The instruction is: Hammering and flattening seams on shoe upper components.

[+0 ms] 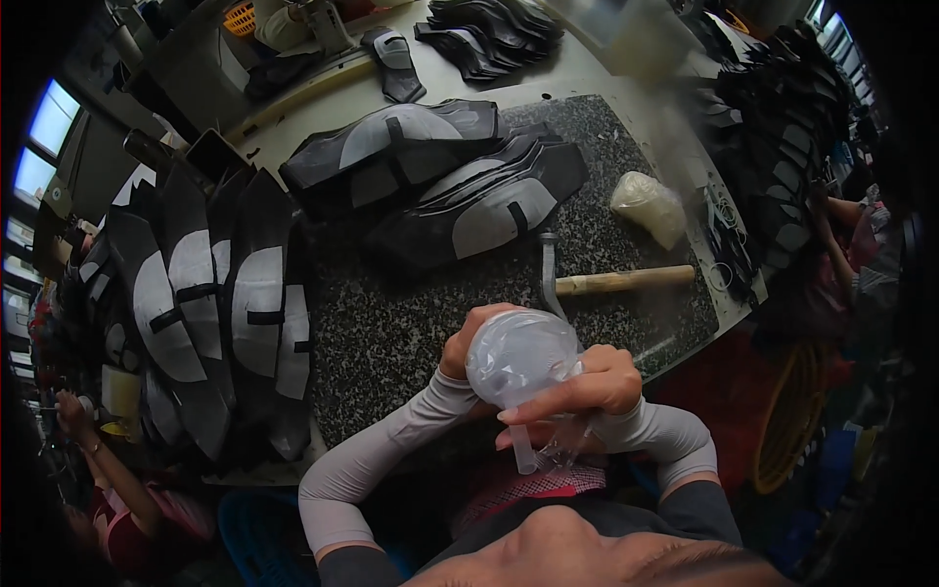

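Close to my body, over the near edge of the work table, I hold a translucent plastic cup (516, 354) with thin clear plastic film about it. My left hand (468, 338) is wrapped round its far left side, and the cup hides most of those fingers. On the right side my right hand (592, 383) is closed on the cup and film, its index finger lying across the near part. Below that finger a pale straw-like tube (524, 452) sticks out toward me, among crumpled clear film (562, 445).
A hammer (626, 281) lies on the speckled stone slab (391, 352), near a whitish lump in plastic (650, 207). Stacks of black-and-grey cut pieces (518, 205) lie beyond, with more standing at left (186, 303) and right (782, 157). Other people's arms (122, 474) show at the sides.
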The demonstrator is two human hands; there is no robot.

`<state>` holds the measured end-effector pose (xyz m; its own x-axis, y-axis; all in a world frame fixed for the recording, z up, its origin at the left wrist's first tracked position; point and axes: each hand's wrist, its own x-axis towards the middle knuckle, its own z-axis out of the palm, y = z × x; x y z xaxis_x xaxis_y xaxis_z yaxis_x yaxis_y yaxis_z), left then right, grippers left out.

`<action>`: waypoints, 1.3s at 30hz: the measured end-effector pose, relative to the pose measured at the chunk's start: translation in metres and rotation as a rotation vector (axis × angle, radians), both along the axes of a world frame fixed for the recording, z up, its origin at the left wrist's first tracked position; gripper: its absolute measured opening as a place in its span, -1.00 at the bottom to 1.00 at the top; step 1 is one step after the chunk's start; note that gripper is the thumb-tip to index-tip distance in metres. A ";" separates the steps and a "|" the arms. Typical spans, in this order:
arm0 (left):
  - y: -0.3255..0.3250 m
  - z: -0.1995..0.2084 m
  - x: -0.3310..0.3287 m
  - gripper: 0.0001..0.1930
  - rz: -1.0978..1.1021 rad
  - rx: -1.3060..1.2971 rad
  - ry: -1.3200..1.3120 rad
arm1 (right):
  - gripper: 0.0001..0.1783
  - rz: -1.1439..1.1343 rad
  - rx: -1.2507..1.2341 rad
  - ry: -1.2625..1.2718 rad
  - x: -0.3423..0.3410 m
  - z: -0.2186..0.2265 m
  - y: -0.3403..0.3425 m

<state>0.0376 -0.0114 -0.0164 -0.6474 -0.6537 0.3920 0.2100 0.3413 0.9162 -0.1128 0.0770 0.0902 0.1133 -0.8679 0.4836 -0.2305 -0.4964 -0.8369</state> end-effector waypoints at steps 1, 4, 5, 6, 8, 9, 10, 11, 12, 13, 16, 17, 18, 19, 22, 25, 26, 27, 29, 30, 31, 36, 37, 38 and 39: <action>0.001 0.004 0.000 -0.26 -0.013 0.037 0.012 | -0.65 0.005 0.015 -0.003 -0.001 -0.002 0.002; 0.002 0.005 0.001 -0.28 0.030 -0.008 -0.009 | -0.61 -0.026 0.041 0.017 0.001 -0.002 0.006; 0.000 0.005 0.000 -0.30 0.047 -0.111 0.002 | -0.61 -0.019 0.049 0.017 0.004 -0.003 0.006; 0.000 0.002 -0.002 -0.30 0.048 -0.097 0.000 | -0.63 -0.036 0.027 -0.003 0.005 -0.007 0.007; -0.001 -0.005 -0.007 -0.32 0.029 -0.104 0.066 | -0.63 -0.046 -0.004 -0.034 0.003 -0.014 0.007; 0.001 -0.007 -0.007 -0.32 0.028 -0.093 0.067 | -0.63 -0.047 0.006 -0.032 0.002 -0.009 0.012; 0.001 -0.010 -0.005 -0.33 0.008 -0.071 0.081 | -0.61 -0.023 0.126 0.039 0.000 0.000 0.016; 0.002 -0.013 -0.003 -0.33 -0.012 -0.048 0.096 | -0.58 0.002 0.246 0.111 0.000 0.005 0.018; 0.003 -0.017 -0.003 -0.33 -0.009 -0.045 0.099 | -0.58 0.005 0.249 0.114 -0.002 0.006 0.017; 0.007 -0.022 -0.002 -0.33 -0.032 0.111 0.109 | -0.58 0.037 0.258 0.134 -0.005 0.007 0.015; 0.002 -0.013 -0.002 -0.40 -0.082 0.163 0.109 | -0.57 0.040 0.282 0.130 -0.006 0.006 0.016; 0.000 -0.009 -0.001 -0.46 -0.107 0.052 0.097 | -0.57 0.012 0.289 0.105 -0.005 0.004 0.017; -0.001 -0.009 -0.002 -0.46 -0.106 0.055 0.101 | -0.57 0.013 0.292 0.108 -0.005 0.001 0.014; -0.002 -0.010 -0.002 -0.46 -0.107 0.058 0.113 | -0.61 0.042 0.191 0.045 -0.006 -0.004 0.010; -0.003 -0.008 -0.005 -0.45 -0.108 0.047 0.144 | -0.64 0.069 0.121 -0.078 -0.003 -0.010 0.009; -0.003 -0.006 -0.006 -0.41 -0.091 0.059 0.155 | -0.64 0.029 0.245 -0.152 -0.005 -0.015 0.019; -0.002 -0.007 -0.008 -0.37 -0.075 0.088 0.146 | -0.64 -0.009 0.341 -0.166 -0.008 -0.016 0.024; -0.002 -0.012 -0.005 -0.37 -0.067 0.091 0.141 | -0.64 -0.002 0.345 -0.170 -0.010 -0.013 0.022; -0.003 -0.024 -0.002 -0.39 -0.052 0.054 0.155 | -0.70 -0.004 0.282 -0.087 -0.019 -0.006 0.017; -0.005 -0.023 -0.001 -0.39 -0.050 0.060 0.153 | -0.75 -0.127 0.295 -0.169 -0.021 -0.010 0.023; -0.005 -0.017 -0.004 -0.40 -0.061 0.033 0.163 | -0.79 -0.261 0.301 -0.245 -0.026 -0.014 0.034; -0.006 -0.008 -0.007 -0.48 -0.094 -0.027 0.167 | -0.82 -0.590 0.131 -0.532 -0.049 -0.047 0.059; -0.006 -0.010 -0.007 -0.46 -0.068 -0.022 0.163 | -0.82 -0.589 0.131 -0.535 -0.054 -0.049 0.063; -0.005 -0.012 -0.007 -0.44 -0.043 -0.017 0.158 | -0.80 -0.618 0.145 -0.505 -0.059 -0.052 0.068; -0.005 -0.012 -0.007 -0.44 -0.046 -0.017 0.155 | -0.78 -0.649 0.158 -0.475 -0.061 -0.055 0.071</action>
